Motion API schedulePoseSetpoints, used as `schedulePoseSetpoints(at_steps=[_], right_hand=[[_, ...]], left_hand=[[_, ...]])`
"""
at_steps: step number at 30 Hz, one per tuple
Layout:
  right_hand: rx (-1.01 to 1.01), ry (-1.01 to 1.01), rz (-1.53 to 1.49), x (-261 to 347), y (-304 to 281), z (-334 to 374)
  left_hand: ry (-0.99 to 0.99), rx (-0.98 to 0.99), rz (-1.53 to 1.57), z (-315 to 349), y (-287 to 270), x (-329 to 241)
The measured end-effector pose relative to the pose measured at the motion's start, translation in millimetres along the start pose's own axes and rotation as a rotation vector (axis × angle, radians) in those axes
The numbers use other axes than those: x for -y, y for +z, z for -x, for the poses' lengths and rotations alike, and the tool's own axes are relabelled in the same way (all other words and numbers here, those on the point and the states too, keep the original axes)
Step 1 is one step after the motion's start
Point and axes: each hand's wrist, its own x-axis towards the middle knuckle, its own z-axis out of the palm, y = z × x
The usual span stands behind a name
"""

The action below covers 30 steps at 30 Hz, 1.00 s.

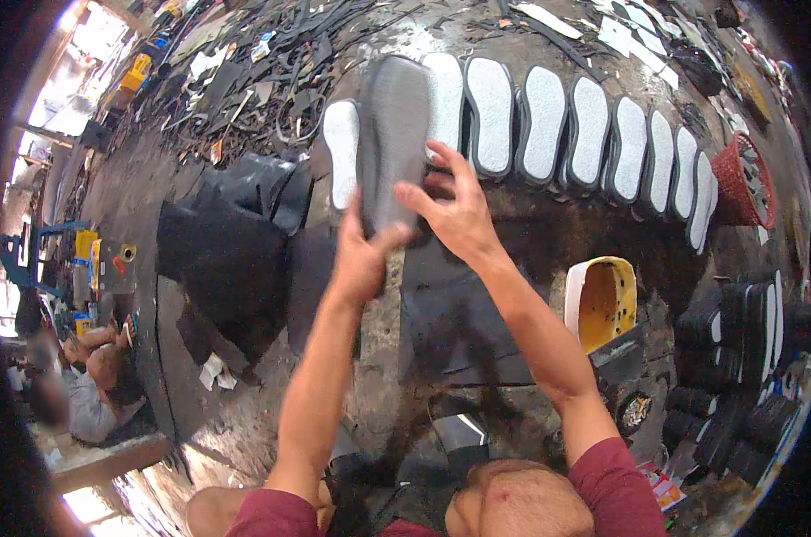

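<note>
My left hand (362, 259) grips the lower end of a dark grey shoe sole (395, 134), its thumb across the face and its fingers along the left edge. The sole is raised upright and slightly blurred. By its right edge is my right hand (459, 206), fingers apart and curved, the thumb overlapping the sole; whether it touches cannot be made out. Behind, on the ground, stretches a curved row of dark soles with white tops, among them a white-topped sole (342, 152) at the left end and another white-topped sole (543, 121) further right. The held sole partly hides the row.
Black sheets (226, 259) lie at left. A yellow-and-white hollow container (577, 304) stands at right, below a red basket (728, 183). Stacked soles (737, 331) fill the far right. Dark scraps (244, 98) litter the back. Another person (83, 394) sits at far left.
</note>
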Motion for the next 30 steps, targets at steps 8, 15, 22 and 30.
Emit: schedulePoseSetpoints(at_steps=[8,15,22,30], right_hand=[[0.224,0.309,-0.066,5,-47,157],[0.27,0.466,-0.036,18,-23,219],[0.746,0.583,-0.017,19,-42,247],[1.212,0.341,0.401,-13,24,322]], left_hand=[[-0.495,0.163,0.211,172,9,15],[-0.542,0.216,0.043,217,-57,41],[-0.191,-0.863,-0.118,213,-171,34],[-0.128,-0.904,0.071,231,-219,3]])
